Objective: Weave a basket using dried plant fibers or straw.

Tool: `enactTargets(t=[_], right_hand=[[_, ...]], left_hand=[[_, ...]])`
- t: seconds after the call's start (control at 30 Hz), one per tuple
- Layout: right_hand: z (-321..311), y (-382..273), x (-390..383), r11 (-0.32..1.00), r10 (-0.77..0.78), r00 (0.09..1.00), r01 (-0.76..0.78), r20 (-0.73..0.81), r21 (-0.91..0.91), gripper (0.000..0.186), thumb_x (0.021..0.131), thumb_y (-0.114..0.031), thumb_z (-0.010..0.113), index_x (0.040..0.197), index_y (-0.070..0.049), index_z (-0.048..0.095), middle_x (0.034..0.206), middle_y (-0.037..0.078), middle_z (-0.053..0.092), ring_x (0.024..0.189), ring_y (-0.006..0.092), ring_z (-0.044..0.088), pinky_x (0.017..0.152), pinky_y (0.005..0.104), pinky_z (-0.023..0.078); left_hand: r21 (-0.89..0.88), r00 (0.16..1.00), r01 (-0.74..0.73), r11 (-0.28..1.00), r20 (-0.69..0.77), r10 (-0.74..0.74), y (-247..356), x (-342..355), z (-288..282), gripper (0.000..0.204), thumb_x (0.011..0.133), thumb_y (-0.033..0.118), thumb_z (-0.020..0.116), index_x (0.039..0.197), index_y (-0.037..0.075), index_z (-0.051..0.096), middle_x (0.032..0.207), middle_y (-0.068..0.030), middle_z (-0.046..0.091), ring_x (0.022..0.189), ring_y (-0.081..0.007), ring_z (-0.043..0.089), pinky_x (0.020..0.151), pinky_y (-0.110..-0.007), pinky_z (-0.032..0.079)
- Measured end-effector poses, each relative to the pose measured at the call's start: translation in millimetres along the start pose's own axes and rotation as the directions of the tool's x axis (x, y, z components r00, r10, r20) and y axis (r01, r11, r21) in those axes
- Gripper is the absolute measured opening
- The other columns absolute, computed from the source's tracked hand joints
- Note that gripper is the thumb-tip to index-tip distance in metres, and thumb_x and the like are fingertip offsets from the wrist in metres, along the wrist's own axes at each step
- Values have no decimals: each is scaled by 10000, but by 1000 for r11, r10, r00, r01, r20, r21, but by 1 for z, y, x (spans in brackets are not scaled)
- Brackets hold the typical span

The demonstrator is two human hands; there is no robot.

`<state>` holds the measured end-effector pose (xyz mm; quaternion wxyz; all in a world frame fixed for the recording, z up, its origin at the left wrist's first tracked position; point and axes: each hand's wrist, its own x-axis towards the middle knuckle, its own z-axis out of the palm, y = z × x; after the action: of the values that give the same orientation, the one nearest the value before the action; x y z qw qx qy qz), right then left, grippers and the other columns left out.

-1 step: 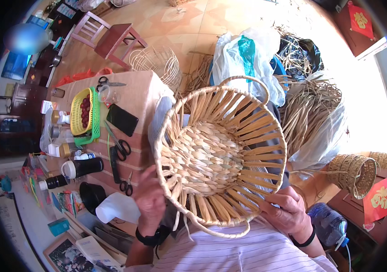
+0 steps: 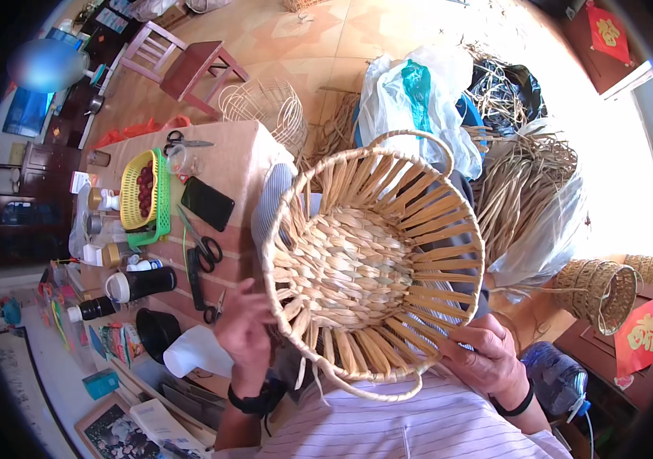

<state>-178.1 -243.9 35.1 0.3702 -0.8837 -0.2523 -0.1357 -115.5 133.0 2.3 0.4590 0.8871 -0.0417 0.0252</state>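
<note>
At the centre of the frame, a round straw basket (image 2: pixel 357 249) is facing the camera with its mouth, showing a closely woven base and spaced flat strips (image 2: pixel 445 257) running out to a wrapped rim (image 2: pixel 483 245). One upper handle (image 2: pixel 447 149) is arching beyond the far side of the rim; a lower handle (image 2: pixel 376 398) is projecting toward the person's shirt (image 2: pixel 388 428).

At lower right of centre, the right hand (image 2: pixel 487 353) is gripping the rim between thumb and fingers. At lower left of centre, the left hand (image 2: pixel 244 329) is hovering just beside the rim, fingers parted, with nothing visible in its grasp.

Judged from this view, the step in hand is steadying and adjusting the basket at its edge. Further work there would be calling for a firm right-hand hold and for the left fingers closing on the rim or on the loose strands (image 2: pixel 316 381) hanging at lower left.

Motion is blurring the left hand; contact with the rim is not determinable. The basket is hiding its own underside and most of the person's lap. Right fingertips are partly disappearing behind the rim. The lower edge is cutting off both forearms. Glare is washing out the upper right, and a blurred bluish patch (image 2: pixel 47 66) is obscuring detail at upper left.
</note>
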Motion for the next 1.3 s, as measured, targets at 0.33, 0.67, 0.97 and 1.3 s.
enactTargets(t=[0.33, 0.67, 0.97, 1.3], right_hand=[[-7, 4, 8, 992, -126, 990, 125, 57, 29, 373, 660, -38, 881, 1023, -73, 806, 1081, 6, 664, 843, 179, 630, 685, 305, 591], [-20, 1, 46, 902, -418, 908, 417, 16, -113, 252, 684, -35, 848, 933, -62, 815, 1112, 16, 656, 897, 174, 613, 783, 295, 641], [-5, 66, 53, 982, 45, 994, -26, 97, -185, 335, 735, -9, 813, 1060, -51, 742, 1193, 98, 649, 1074, 316, 669, 805, 434, 618], [27, 70, 59, 956, 183, 973, -142, 143, -256, 203, 827, -17, 684, 1026, -30, 722, 1054, 105, 679, 1002, 311, 660, 870, 438, 577]], left_hand=[[-464, 964, 216, 859, 241, -112, -30, 68, 3, 627, 1085, 318, 684, 1596, 20, 476, 1500, -114, 616, 1358, -199, 602, 1154, -378, 489], [-607, 887, 321, 727, 461, -6, -106, 87, -39, 556, 1086, 210, 677, 1586, 25, 518, 1487, -149, 660, 1278, -241, 686, 1072, -426, 589], [-741, 927, 321, 590, 374, -35, 4, 122, 6, 565, 1106, 361, 669, 1544, 21, 560, 1441, -119, 676, 1301, -180, 651, 1152, -369, 506], [-588, 874, 476, 654, 397, -279, -36, 132, 40, 504, 1094, 189, 662, 1567, 41, 567, 1552, -112, 605, 1429, -224, 578, 1174, -381, 492]])
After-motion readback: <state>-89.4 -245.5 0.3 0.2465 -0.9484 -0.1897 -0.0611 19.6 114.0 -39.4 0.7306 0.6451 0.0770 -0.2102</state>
